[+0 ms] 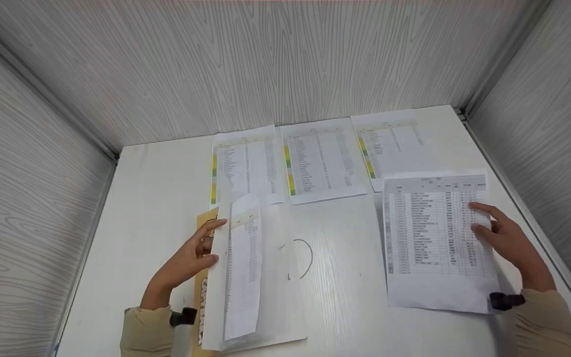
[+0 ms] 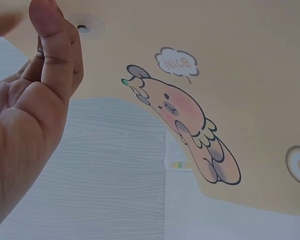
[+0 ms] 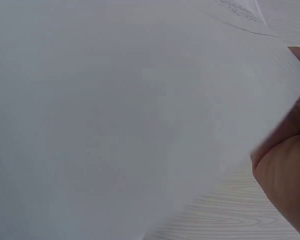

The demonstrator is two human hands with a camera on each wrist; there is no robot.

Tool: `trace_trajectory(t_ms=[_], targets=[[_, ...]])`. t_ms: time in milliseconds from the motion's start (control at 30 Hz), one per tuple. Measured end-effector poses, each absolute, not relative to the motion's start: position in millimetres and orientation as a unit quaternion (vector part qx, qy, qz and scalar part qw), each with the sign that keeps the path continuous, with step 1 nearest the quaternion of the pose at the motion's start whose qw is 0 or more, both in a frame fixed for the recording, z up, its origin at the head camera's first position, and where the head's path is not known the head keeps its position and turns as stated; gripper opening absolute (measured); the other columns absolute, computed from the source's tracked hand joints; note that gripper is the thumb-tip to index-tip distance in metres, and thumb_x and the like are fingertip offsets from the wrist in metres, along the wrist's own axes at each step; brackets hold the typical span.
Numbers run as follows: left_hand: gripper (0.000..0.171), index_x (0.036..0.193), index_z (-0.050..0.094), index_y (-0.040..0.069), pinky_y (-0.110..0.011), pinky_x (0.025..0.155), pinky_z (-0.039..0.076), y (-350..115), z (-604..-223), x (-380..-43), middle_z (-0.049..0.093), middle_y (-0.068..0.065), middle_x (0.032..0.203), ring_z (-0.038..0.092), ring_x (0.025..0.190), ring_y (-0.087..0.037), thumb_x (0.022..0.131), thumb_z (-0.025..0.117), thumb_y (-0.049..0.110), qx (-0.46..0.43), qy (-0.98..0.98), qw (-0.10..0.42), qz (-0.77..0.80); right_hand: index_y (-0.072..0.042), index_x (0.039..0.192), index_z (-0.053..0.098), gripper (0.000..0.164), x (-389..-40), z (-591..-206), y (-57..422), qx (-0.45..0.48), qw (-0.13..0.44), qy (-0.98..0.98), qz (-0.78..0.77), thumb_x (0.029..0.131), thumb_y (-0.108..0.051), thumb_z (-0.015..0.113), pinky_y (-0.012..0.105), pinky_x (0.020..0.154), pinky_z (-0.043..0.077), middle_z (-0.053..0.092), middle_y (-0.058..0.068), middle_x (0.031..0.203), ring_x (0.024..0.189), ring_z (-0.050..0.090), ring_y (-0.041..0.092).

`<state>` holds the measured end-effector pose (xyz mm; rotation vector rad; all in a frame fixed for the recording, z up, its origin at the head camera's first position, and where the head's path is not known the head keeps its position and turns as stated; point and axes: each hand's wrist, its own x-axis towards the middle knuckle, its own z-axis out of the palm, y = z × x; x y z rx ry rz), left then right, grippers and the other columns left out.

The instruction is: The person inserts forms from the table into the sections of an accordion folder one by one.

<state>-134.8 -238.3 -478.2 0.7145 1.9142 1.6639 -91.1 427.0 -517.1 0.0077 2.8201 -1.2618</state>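
My left hand (image 1: 184,260) grips the raised cover of a yellow folder (image 1: 207,214), its finger and thumb at the cover's edge. In the left wrist view the outside of the folder (image 2: 260,100) bears a cartoon bear and the word "Nice". A printed sheet (image 1: 243,277) stands bowed against the pale inside of the cover. To the right, my right hand (image 1: 506,240) holds another printed sheet (image 1: 429,290) by its right side, above the table. The blank back of that sheet (image 3: 130,110) fills most of the right wrist view and hides some fingers.
Along the back of the white table (image 1: 345,317) lie three printed sheets side by side: a left one (image 1: 260,168), a middle one (image 1: 320,158) and a right one (image 1: 389,144). Wood-grain panels (image 1: 246,64) wall the table at the back and both sides.
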Motion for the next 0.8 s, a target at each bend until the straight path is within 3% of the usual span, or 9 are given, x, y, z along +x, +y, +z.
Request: trace_trajectory(t_ms=[100,167,500,800], targets=[[0.070,0.152,0.020,0.014,-0.032,0.073,0.056,-238,-479,-135,0.048,-0.041,0.126,0.064,0.099,-0.035,0.090,0.049,-0.005,0.264,0.702,0.254,0.611,-0.013,0.149,0.034,0.054,-95,-506,421,-0.016,-0.028,0.905,-0.425,0.099,-0.015,0.052,0.023,0.058,0.048,0.053,-0.023,0.106,0.070,0.061,0.002],[0.070,0.152,0.020,0.014,-0.032,0.073,0.056,-238,-479,-135,0.048,-0.041,0.125,0.064,0.098,-0.036,0.090,0.048,-0.005,0.264,0.703,0.255,0.609,-0.011,0.149,0.035,0.054,-99,-499,417,-0.029,-0.060,0.896,-0.440,0.098,-0.011,0.052,0.021,0.056,0.048,0.053,-0.026,0.106,0.070,0.062,0.000],[0.071,0.152,0.020,0.014,-0.032,0.072,0.056,-238,-476,-135,0.049,-0.039,0.127,0.063,0.099,-0.036,0.090,0.048,-0.006,0.264,0.700,0.257,0.612,-0.015,0.149,0.036,0.053,-122,-469,391,-0.022,-0.156,0.866,-0.475,0.098,-0.010,0.051,0.014,0.058,0.049,0.055,-0.021,0.110,0.077,0.062,-0.007],[0.072,0.151,0.022,0.018,-0.032,0.071,0.056,-235,-472,-133,0.052,-0.037,0.126,0.066,0.097,-0.027,0.088,0.047,-0.006,0.228,0.724,0.259,0.597,-0.016,0.149,0.037,0.053,-136,-465,370,-0.020,-0.163,0.854,-0.494,0.098,-0.012,0.051,0.014,0.058,0.050,0.056,-0.020,0.111,0.078,0.064,-0.005]])
